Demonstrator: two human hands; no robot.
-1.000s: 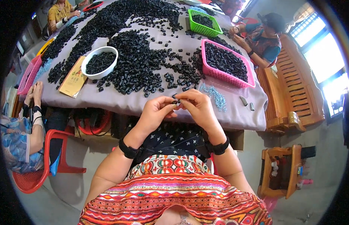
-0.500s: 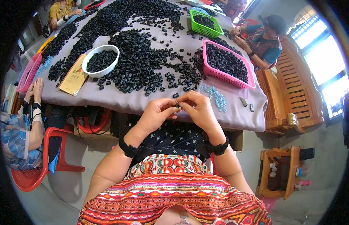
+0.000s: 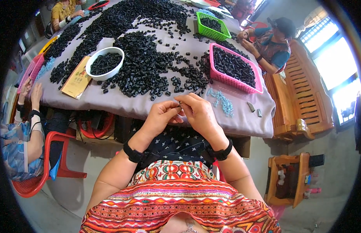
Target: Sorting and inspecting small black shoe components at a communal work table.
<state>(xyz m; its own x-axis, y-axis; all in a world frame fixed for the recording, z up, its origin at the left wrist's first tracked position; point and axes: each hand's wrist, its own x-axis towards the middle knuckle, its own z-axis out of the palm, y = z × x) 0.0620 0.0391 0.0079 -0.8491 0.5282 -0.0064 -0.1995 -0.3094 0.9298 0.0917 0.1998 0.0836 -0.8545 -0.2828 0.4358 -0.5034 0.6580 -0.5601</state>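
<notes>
My left hand [image 3: 162,114] and my right hand [image 3: 200,112] meet at the near edge of the cloth-covered table [image 3: 141,110]. Their fingertips pinch together on a small black piece [image 3: 179,104], of which only a dark bit shows. Just beyond lies a big heap of short black cylindrical pieces [image 3: 139,66]. Clear bluish small bits [image 3: 224,104] are scattered to the right of my right hand. Past them rest two little grey-green pieces [image 3: 251,107].
A white bowl [image 3: 121,65] and a pink basket [image 3: 259,84] hold black pieces; a green basket [image 3: 211,35] stands farther back. Left of the bowl lies a tan booklet [image 3: 76,79]. Co-workers' hands [image 3: 36,95] are at the table's left and right sides. A red chair [image 3: 62,163] stands at left.
My right hand has shifted slightly left and turned over the fingertips, hiding more of the piece and a black piece beyond it. The left co-worker's hands have moved apart.
</notes>
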